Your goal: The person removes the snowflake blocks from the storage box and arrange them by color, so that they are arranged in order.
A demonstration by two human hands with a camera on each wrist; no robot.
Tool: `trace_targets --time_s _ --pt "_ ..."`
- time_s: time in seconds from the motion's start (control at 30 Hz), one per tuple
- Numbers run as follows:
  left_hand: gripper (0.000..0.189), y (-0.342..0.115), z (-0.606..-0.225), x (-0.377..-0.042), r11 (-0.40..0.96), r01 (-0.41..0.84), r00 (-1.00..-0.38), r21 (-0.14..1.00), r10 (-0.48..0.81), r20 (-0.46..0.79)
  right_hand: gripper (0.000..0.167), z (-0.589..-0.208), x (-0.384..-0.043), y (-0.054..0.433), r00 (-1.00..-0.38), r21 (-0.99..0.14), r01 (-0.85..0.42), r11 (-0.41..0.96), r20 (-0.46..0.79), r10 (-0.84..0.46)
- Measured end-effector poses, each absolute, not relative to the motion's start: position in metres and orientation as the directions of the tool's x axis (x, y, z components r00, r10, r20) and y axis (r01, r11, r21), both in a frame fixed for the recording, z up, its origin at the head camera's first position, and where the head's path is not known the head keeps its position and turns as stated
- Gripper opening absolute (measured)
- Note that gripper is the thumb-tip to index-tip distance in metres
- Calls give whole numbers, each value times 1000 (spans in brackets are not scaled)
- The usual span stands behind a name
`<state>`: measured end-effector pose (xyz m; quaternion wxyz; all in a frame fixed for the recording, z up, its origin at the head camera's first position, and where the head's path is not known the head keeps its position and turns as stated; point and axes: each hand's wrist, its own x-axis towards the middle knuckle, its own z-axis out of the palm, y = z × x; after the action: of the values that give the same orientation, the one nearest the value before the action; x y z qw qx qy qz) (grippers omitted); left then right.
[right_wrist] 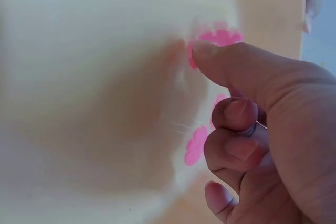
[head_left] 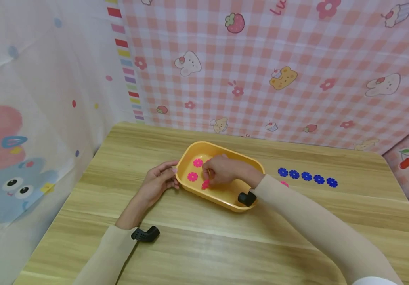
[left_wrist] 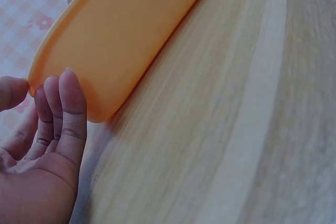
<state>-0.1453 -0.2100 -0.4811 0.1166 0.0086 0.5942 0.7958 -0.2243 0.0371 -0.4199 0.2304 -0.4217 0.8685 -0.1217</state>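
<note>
A yellow-orange plastic basin (head_left: 222, 200) sits on the table with several pink flower-shaped discs (head_left: 192, 176) inside, towards its left end. My left hand (head_left: 156, 184) holds the basin's left end, thumb at the rim and fingers along the outer wall (left_wrist: 126, 40). Inside the basin is my right hand (head_left: 222, 170), reaching over its right side. Its thumb and forefinger pinch a pink flower-shaped disc (right_wrist: 192, 56), and the other fingers are curled. The forefinger is mostly hidden behind the thumb in the right wrist view. Another pink disc (right_wrist: 196, 146) lies below these fingers.
Several blue flower-shaped discs (head_left: 306, 176) form a row on the wooden table (head_left: 197, 245), right of the basin. A pink disc (head_left: 284, 184) shows partly from behind the right sleeve. A checked cloth (head_left: 251, 99) hangs along the table's far edge.
</note>
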Motion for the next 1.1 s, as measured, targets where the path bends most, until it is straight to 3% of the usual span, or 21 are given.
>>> trace_targets --time_s 0.37,0.77,1.1 --pt "46 -210 -484 -146 -262 -167 -974 951 192 -118 16 -406 -217 55 -544 -464 -685 561 -186 -818" --pt "46 -210 -486 -147 -258 -163 -974 952 193 -114 5 -389 -204 82 -617 -561 -590 581 -150 -772" --pt "45 -210 -485 -147 -255 -163 -975 953 192 -115 6 -378 -186 100 -741 -581 -512 633 -74 -667"
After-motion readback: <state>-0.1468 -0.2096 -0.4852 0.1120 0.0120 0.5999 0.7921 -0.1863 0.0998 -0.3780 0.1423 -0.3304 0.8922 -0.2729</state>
